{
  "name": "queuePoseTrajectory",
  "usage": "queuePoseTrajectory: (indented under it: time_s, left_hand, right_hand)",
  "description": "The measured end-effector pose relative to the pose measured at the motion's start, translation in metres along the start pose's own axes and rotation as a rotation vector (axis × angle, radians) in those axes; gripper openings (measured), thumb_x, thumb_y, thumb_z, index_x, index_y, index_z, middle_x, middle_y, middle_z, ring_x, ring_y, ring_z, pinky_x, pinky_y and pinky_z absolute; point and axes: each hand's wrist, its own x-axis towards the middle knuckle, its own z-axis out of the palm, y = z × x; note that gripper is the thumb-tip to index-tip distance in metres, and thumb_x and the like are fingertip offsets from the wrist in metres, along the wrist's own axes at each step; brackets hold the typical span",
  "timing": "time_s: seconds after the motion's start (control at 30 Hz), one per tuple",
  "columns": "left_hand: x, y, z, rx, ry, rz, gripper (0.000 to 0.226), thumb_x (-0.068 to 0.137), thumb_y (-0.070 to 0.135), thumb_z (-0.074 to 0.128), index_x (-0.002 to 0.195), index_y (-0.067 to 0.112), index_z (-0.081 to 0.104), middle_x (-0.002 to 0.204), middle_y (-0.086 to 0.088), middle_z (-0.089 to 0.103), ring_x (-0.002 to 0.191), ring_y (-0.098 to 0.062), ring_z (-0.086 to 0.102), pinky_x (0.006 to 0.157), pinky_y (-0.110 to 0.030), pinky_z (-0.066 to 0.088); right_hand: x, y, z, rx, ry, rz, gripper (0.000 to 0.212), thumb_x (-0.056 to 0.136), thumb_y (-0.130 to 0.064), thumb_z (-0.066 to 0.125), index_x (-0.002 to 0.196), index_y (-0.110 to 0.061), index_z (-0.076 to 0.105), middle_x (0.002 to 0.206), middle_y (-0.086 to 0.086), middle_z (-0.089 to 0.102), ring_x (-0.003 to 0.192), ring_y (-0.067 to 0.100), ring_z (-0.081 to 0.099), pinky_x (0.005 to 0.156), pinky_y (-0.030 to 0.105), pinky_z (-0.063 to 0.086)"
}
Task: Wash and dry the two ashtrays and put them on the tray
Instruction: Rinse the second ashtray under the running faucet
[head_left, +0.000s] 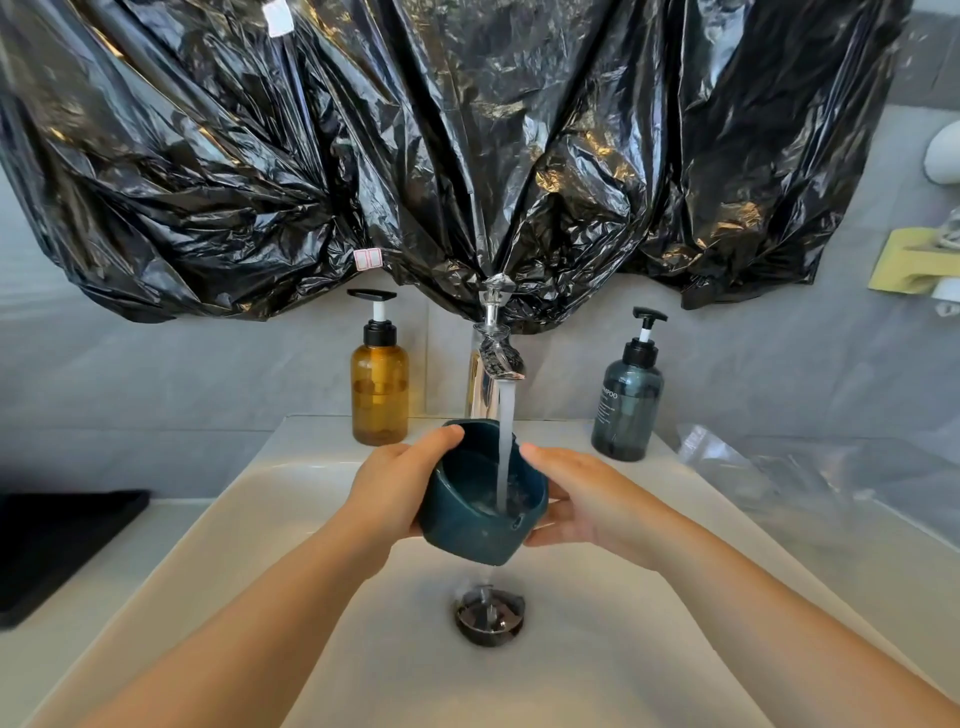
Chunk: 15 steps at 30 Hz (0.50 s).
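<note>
Head view: we are finding the blue ashtray tilted under the running tap, above the sink. The left hand is gripping its left wall; the right hand is cupping its right side.

Ashtray: frame centre, between left hand and right hand, under faucet, above drain.
Sink: lower centre, set in the surface.
Left bottle, right bottle: flanking the faucet, behind the sink.
Tray: left edge, on the surface.
</note>
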Motion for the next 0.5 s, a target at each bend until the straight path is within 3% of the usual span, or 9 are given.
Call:
queuePoseTrajectory:
  time_s: [0.17,0.33,0.4,0.5]
  left_hand:
    - [-0.0022,0.0009,0.0025,-0.029,-0.062,-0.06,0.036,0.087,0.048,0.06,0.111,0.022,0.057,0.106,-0.005,0.067,0.097,-0.026,0.065,0.068,-0.033,0.059]
    - [-0.001,-0.0018,0.0026,0.07,-0.098,-0.078,0.055,0.079,0.053,0.068,0.118,0.016,0.055,0.11,-0.012,0.067,0.092,-0.03,0.071,0.074,-0.039,0.061]
    - [-0.0001,-0.0043,0.0044,0.067,-0.054,-0.056,0.05,0.082,0.047,0.068,0.115,0.013,0.055,0.106,-0.012,0.069,0.089,-0.028,0.071,0.073,-0.038,0.061]
    - [-0.0001,-0.0032,0.0029,-0.021,0.034,-0.035,0.027,0.088,0.041,0.062,0.101,0.017,0.055,0.1,-0.008,0.067,0.091,-0.026,0.067,0.068,-0.035,0.06]
  right_hand:
    - [-0.0047,0.002,0.0042,0.043,0.013,0.001,0.035,0.104,-0.035,0.039,0.117,-0.013,0.063,0.11,0.016,0.071,0.092,0.031,0.071,0.073,0.038,0.06]
    - [-0.0047,-0.0007,0.0081,0.223,0.166,0.065,0.027,0.104,-0.029,0.04,0.115,-0.012,0.058,0.113,0.017,0.066,0.092,0.032,0.07,0.067,0.039,0.061]
    - [-0.0031,-0.002,0.0058,0.233,0.152,0.086,0.03,0.104,-0.029,0.04,0.121,-0.01,0.056,0.116,0.019,0.066,0.092,0.031,0.071,0.07,0.039,0.062]
    - [-0.007,-0.0045,0.0007,0.124,0.027,0.197,0.036,0.101,-0.033,0.043,0.118,-0.003,0.055,0.098,0.024,0.071,0.084,0.033,0.072,0.076,0.037,0.061]
